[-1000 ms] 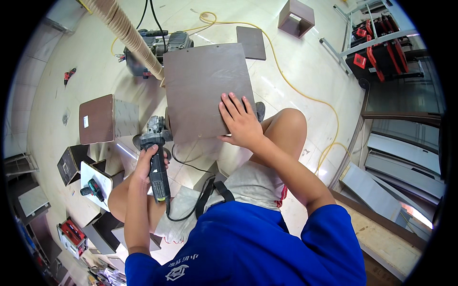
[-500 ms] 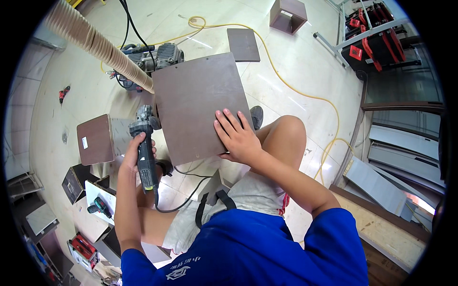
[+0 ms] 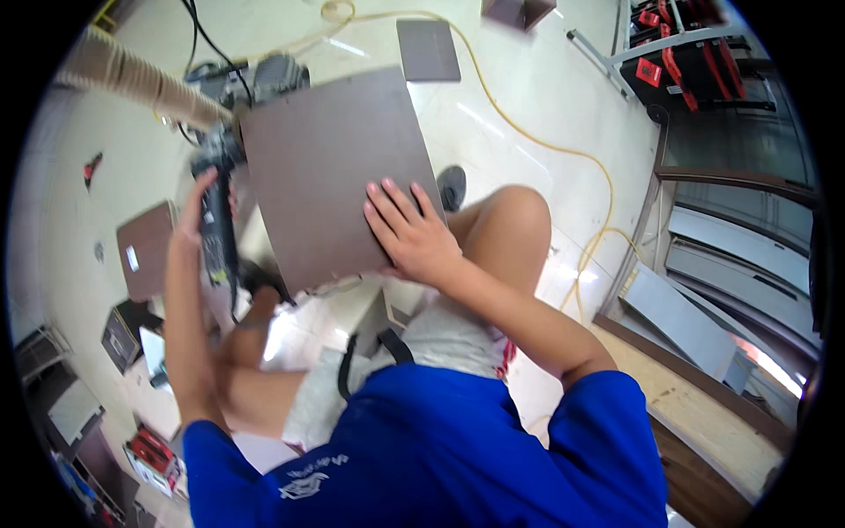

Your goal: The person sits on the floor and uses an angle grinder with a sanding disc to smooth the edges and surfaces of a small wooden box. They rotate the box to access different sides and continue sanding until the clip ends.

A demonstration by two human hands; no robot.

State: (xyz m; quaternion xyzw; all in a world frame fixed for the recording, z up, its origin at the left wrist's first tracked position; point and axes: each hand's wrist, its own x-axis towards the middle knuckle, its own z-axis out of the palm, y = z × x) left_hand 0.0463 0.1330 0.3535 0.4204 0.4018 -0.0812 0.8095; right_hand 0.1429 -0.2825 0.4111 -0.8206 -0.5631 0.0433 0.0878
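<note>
My left hand (image 3: 204,198) is wrapped round the body of a black and grey angle grinder (image 3: 218,220). The grinder's head meets the upper left edge of a square brown board (image 3: 339,172); whether its disc touches the edge is too blurred to tell. My right hand (image 3: 414,236) lies on the board's right side with fingers stretched out over its face, the thumb hidden. Right by the grinder's head ends a ribbed beige hose (image 3: 145,79). The board is held slanted in front of my knees.
Behind the board stands a grey motor-like machine (image 3: 277,77). A yellow cable (image 3: 546,141) winds over the floor past a small brown panel (image 3: 429,50). At left lean another brown panel (image 3: 148,251) and a black box (image 3: 128,334). Pale boards (image 3: 682,321) are stacked at right.
The grinder has moved up along the board's left edge, toward the hose end. The whole view has shifted, so the board and floor things sit further up and left.
</note>
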